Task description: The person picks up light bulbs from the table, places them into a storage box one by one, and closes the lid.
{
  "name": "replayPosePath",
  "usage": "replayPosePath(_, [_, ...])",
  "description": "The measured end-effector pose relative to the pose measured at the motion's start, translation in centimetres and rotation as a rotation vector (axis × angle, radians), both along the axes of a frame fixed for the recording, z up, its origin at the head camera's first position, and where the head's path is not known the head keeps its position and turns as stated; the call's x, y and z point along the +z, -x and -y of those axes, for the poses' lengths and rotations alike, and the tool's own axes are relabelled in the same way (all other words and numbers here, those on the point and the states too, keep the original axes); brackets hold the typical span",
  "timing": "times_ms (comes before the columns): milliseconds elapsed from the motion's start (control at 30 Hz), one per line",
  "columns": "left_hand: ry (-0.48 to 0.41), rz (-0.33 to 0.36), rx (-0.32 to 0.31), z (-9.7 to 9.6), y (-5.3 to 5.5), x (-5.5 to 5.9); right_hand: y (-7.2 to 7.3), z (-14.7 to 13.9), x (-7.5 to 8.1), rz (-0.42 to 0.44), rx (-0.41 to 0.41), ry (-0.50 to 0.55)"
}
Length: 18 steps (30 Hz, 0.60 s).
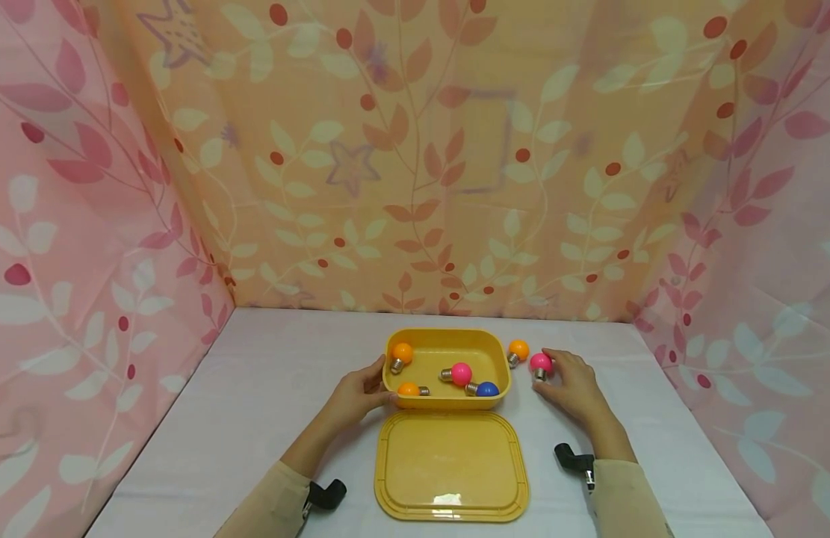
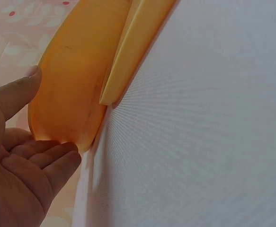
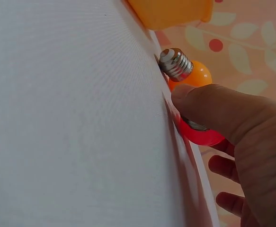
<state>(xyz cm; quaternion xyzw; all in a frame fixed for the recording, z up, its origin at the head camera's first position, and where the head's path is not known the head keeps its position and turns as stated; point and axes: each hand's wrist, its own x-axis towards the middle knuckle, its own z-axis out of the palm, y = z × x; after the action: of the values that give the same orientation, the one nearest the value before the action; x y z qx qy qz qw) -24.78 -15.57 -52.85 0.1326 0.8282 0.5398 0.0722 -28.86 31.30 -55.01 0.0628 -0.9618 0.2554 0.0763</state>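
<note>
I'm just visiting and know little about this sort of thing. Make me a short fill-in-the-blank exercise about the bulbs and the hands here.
1. The yellow box contains ____ bulbs.
2. Just one bulb in view is ____ in colour.
3. The right hand has its grip on a ____ bulb.
4. The other bulb outside the box is coloured ____.

Missing words: four; blue; pink; orange.

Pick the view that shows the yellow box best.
Head: it shows the whole yellow box from above, open, with four bulbs inside. Left wrist has only part of its outer wall, cropped at the top, against the left hand. Right wrist catches just a corner at the top edge.
</note>
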Motion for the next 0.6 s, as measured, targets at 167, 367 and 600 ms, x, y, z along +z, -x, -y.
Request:
replayPosePath(167, [0.007, -0.004, 0.003, 0.0, 0.0, 0.0, -0.1, 0.0, 0.2, -0.022, 0.000, 0.011])
replayPosePath(367, [0.022, -0.016, 0.001, 0.0, 0.1, 0.0, -0.5, 0.1, 1.0, -0.013, -0.006, 0.092])
replayPosePath(600, [0.022, -0.019, -0.004, 0.1, 0.0, 0.1, -0.6, 0.6, 3.0, 0.010, -0.035, 0.185])
